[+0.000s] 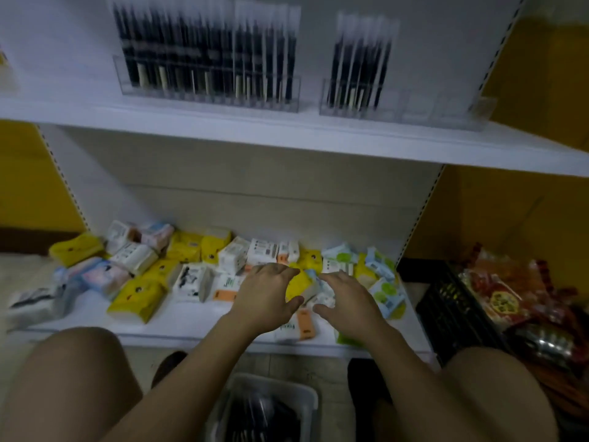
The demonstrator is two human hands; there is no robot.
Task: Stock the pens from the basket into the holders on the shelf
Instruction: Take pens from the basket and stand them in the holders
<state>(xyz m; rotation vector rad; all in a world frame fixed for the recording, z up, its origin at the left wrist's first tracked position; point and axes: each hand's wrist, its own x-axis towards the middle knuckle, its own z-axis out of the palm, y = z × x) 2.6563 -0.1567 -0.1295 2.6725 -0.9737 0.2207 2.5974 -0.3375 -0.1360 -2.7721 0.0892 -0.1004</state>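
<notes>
While left hand (266, 291) and right hand (349, 303) hover spread and empty, the basket (287, 386) waits.
A sweep might knock packets (137, 298) off; contact looks unclear.

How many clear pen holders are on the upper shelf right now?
2. The left holder is packed with pens; the right holder has pens only at its left end. Blur may hide another at the far right.
</notes>
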